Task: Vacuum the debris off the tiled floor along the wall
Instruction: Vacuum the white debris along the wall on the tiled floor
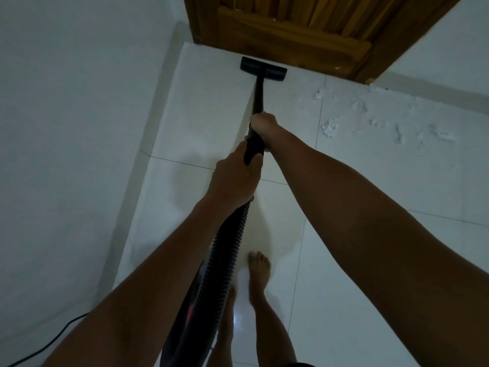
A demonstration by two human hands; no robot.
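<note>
A black vacuum wand (258, 98) runs from my hands to a flat black floor head (263, 68) resting on the white tiled floor (211, 107) just in front of the wooden door. My right hand (264, 128) grips the wand higher up. My left hand (235, 178) holds the handle end where the ribbed black hose (225, 260) joins. White fluffy debris (330, 127) lies scattered on the tiles to the right of the head, along the far wall's base.
A brown wooden door (291, 30) closes the far corner. A pale wall (79, 128) runs down the left. My bare feet (258, 271) stand below the hose. A black power cord (53, 337) lies at the bottom left. The vacuum body (185, 313) sits partly hidden under my left arm.
</note>
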